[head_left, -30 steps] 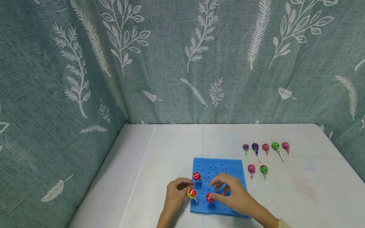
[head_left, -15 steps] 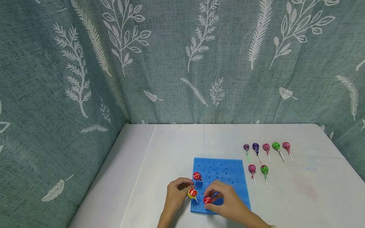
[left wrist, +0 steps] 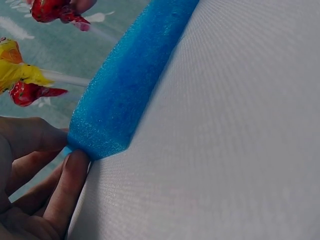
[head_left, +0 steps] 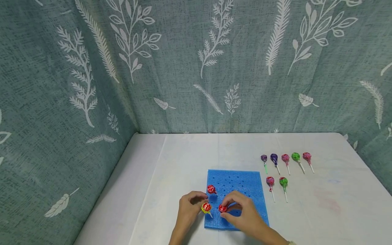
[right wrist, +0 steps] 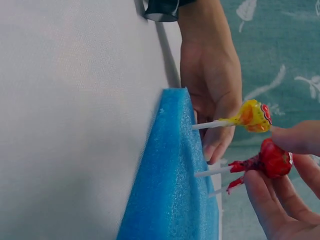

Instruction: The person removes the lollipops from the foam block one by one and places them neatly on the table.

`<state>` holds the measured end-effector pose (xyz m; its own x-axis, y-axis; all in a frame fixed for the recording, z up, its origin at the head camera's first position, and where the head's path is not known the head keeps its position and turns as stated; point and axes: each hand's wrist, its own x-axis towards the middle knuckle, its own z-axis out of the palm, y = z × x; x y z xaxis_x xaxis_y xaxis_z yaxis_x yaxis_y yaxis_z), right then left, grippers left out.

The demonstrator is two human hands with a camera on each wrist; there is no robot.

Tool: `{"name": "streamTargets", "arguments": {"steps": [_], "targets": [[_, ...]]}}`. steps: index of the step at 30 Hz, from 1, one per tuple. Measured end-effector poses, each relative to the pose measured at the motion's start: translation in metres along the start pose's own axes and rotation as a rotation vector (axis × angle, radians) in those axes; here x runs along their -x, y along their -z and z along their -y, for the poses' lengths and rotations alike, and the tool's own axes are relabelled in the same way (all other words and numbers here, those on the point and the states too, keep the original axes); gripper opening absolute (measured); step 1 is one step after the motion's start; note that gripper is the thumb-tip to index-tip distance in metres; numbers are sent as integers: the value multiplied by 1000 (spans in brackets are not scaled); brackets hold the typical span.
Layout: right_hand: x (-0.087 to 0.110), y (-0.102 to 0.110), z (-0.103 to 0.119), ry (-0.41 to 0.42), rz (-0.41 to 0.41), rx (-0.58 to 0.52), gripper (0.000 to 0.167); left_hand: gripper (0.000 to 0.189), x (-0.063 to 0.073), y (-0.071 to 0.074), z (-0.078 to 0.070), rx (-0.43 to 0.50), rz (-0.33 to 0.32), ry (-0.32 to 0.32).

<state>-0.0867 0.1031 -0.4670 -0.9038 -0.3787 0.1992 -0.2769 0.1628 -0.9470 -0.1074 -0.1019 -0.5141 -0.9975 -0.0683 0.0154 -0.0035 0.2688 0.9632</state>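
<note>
My right hand (head_left: 243,212) pinches the wrapped head of a red lollipop (right wrist: 274,159) between thumb and fingers. Its white stick meets the top of the blue foam block (head_left: 234,180). Left of it in the head view, a yellow-and-red lollipop (head_left: 206,207) stands in the foam at a slight tilt. Another red lollipop (head_left: 211,189) stands farther back near the left edge. My left hand (head_left: 190,207) grips the foam's left edge, its fingertips (left wrist: 77,162) at the corner in the left wrist view. Part of the foam's right side is hidden under my right hand.
Several lollipops lie in two rows on the white table to the right, among them a purple one (head_left: 274,158) and a green one (head_left: 283,182). Small holes dot the foam. A leaf-patterned green curtain (head_left: 183,68) hangs behind and at the left.
My right hand has closed its fingers on the near red lollipop, and its head has shifted slightly left and away from me. The left hand keeps its place on the foam.
</note>
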Motion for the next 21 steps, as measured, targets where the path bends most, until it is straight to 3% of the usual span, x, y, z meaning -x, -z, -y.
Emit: {"name": "streamTargets", "arguments": {"steps": [8, 21], "targets": [[-3, 4, 5, 108, -79, -80, 21, 10, 1, 0, -2, 9, -3, 9], [-1, 31, 8, 130, -219, -52, 21, 10, 1, 0, 0, 3, 4, -6]]}}
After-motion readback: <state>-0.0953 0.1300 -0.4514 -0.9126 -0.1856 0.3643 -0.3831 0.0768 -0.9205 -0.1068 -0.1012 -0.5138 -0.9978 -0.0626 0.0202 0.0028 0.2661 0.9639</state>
